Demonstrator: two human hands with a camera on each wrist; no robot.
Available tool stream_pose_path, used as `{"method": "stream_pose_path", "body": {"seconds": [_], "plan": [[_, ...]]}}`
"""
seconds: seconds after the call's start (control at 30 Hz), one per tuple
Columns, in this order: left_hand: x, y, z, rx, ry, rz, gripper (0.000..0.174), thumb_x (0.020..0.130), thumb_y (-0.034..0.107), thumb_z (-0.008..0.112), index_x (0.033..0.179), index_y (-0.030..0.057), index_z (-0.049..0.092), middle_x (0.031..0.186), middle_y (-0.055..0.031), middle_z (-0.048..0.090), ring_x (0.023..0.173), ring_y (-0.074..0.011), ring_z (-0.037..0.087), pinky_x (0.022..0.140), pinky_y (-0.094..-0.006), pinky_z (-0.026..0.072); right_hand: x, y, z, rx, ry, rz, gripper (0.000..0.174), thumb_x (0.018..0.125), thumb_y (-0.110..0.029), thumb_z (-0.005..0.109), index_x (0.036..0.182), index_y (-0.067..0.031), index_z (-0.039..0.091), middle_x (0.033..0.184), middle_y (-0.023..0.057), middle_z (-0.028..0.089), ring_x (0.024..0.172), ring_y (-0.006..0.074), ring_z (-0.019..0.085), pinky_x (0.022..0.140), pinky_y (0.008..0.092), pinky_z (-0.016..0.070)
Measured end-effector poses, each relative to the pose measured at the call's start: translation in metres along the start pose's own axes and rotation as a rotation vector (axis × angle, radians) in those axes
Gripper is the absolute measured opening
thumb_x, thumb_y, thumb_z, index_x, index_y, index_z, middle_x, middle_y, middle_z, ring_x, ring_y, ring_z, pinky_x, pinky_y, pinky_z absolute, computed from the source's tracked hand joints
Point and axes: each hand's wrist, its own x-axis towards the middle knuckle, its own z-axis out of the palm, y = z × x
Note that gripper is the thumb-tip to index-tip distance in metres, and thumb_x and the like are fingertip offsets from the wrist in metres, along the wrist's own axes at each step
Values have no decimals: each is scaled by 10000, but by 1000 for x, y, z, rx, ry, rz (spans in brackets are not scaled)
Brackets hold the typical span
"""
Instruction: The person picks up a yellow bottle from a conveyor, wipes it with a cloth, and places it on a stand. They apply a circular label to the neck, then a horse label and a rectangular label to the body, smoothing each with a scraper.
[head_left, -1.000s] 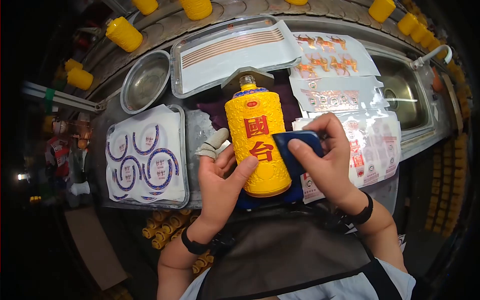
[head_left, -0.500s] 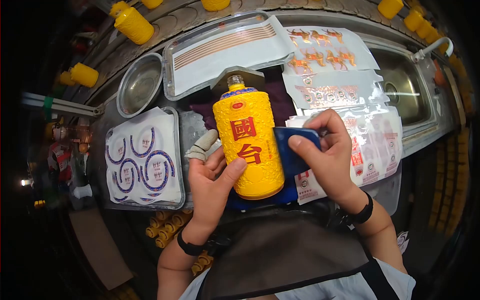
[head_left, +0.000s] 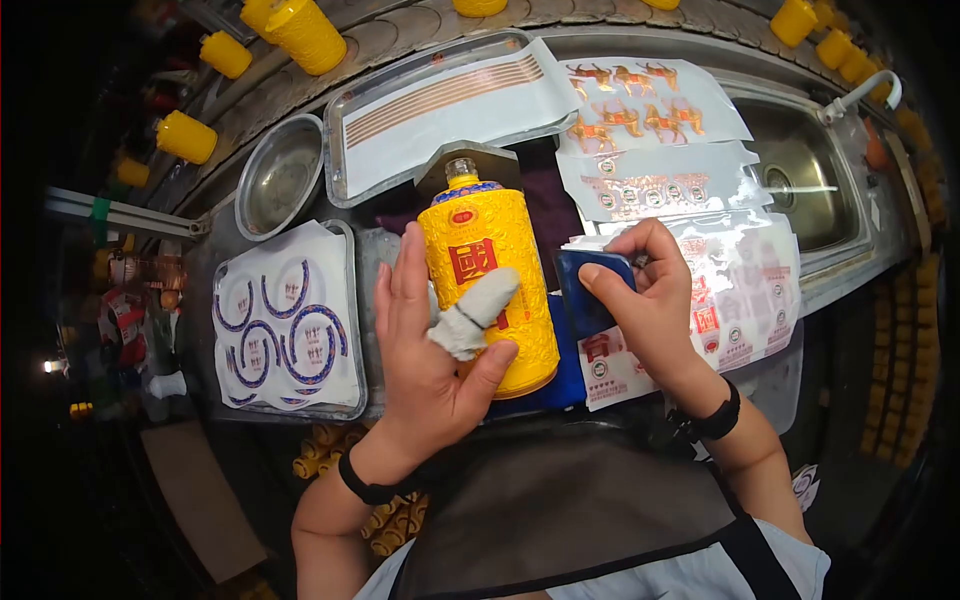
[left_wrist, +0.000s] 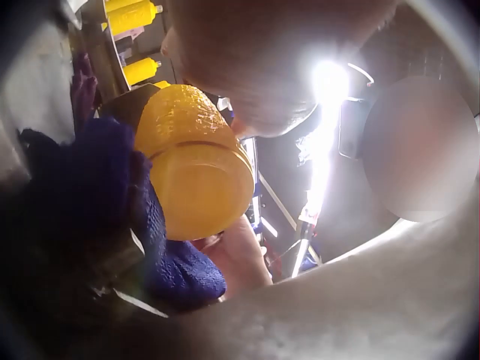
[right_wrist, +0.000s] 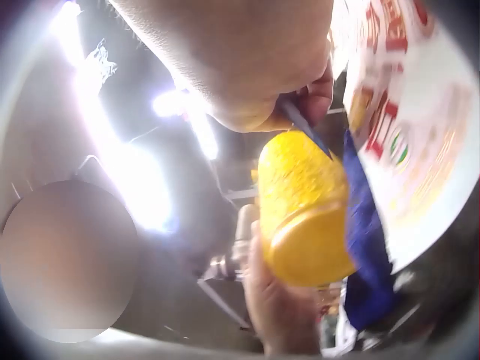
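Note:
A yellow embossed bottle (head_left: 480,220) with red characters and a clear glass neck lies with its base toward me. My left hand (head_left: 420,370) is at its left side, most fingers straight. One finger, in a whitish wrap (head_left: 480,305), reaches across the bottle's front and hides part of the lettering. The left thumb lies along the lower front. My right hand (head_left: 655,310) pinches a flat dark-blue scraper (head_left: 590,305) between thumb and fingers, close by the bottle's right side. Blue cloth (head_left: 565,370) lies under the bottle; its round base (left_wrist: 199,199) faces the left wrist camera.
A notched metal rest (head_left: 430,165) stands behind the bottle's neck. Decal sheets lie on the left tray (head_left: 360,370), the back tray (head_left: 335,150) and in a right-hand stack (head_left: 760,260). A metal bowl (head_left: 245,205) and sink (head_left: 800,180) flank them. More yellow bottles (head_left: 308,35) stand behind.
My left hand's fingers have straightened, and the wrapped finger has swung across the bottle's front. The bottle has shifted slightly left. The scraper, earlier overlapping the bottle's right side, now sits just beside it.

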Motion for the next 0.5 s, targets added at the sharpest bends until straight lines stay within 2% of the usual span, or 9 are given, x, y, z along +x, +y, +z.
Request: {"method": "stream_pose_path", "body": {"seconds": [0.07, 0.1, 0.2, 0.3, 0.4, 0.5], "plan": [[10, 1, -3, 151, -105, 85, 398, 890, 355, 647, 1233, 159, 700, 1549, -293, 277, 1423, -462, 278, 1137, -593, 156, -1, -4, 0, -33, -34, -41, 244, 832, 22, 692, 947, -39, 486, 836, 30, 591, 655, 19, 569, 555, 163, 475], [13, 1, -3, 174, -94, 108, 377, 873, 361, 650, 1200, 190, 719, 1555, -251, 307, 1426, -462, 276, 1130, -606, 160, -1, -4, -1, -36, -25, -42, 245, 832, 21, 694, 947, -39, 487, 840, 31, 591, 660, 18, 569, 560, 164, 477], [17, 2, -13, 293, -176, 197, 387, 889, 365, 617, 1219, 185, 706, 1581, -224, 270, 1448, -459, 234, 1137, -610, 138, -3, -3, -2, -54, -23, -27, 250, 832, 19, 699, 954, -40, 489, 850, 31, 590, 678, 18, 573, 577, 168, 482], [12, 1, -14, 308, -193, 227, 357, 879, 374, 624, 1197, 243, 720, 1583, -198, 286, 1448, -467, 227, 1121, -631, 154, -9, -6, 0, -51, -40, -10, 260, 835, 20, 700, 971, -39, 486, 862, 29, 585, 700, 22, 577, 593, 173, 486], [4, 5, -11, 278, -168, 201, 352, 845, 388, 665, 1169, 266, 728, 1559, -174, 349, 1405, -495, 291, 1109, -646, 172, -13, -15, 4, -15, -70, -36, 267, 841, 25, 695, 988, -36, 481, 880, 29, 580, 718, 30, 581, 605, 177, 488], [-3, 6, -7, 259, -161, 194, 353, 851, 407, 661, 1172, 276, 726, 1559, -172, 350, 1410, -487, 290, 1111, -644, 174, -17, -19, 7, -19, -103, -92, 268, 847, 27, 693, 996, -33, 478, 892, 30, 569, 743, 37, 579, 628, 182, 487]]}}
